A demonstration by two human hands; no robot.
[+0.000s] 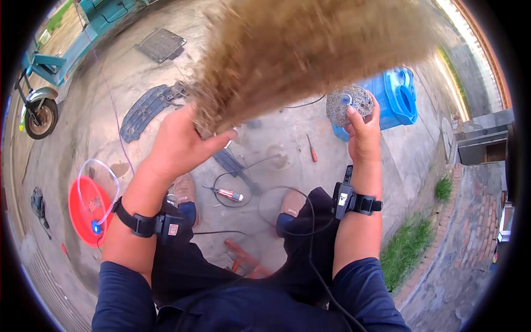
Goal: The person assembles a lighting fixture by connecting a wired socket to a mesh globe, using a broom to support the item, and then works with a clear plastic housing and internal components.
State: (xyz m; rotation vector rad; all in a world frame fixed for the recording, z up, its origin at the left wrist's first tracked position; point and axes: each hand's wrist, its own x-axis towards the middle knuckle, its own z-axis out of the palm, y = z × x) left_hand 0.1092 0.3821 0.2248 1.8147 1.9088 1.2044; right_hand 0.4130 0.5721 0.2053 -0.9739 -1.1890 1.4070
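Shaggy mass [321,52] in left hand [181,139] — wiry disc [343,103] in right hand [363,126]

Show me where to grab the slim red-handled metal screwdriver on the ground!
The slim red-handled metal screwdriver is probably best gripped by its thick handle, coming from above on the person's side: it lies flat, handle nearest the person, thin shaft pointing away.

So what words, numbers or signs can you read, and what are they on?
None I can read clearly.
Left wrist's black box: reddish label, too small.
Right wrist's black box: white sticker, too small.
Screwdriver handle: red, white and blue pattern; no readable words.
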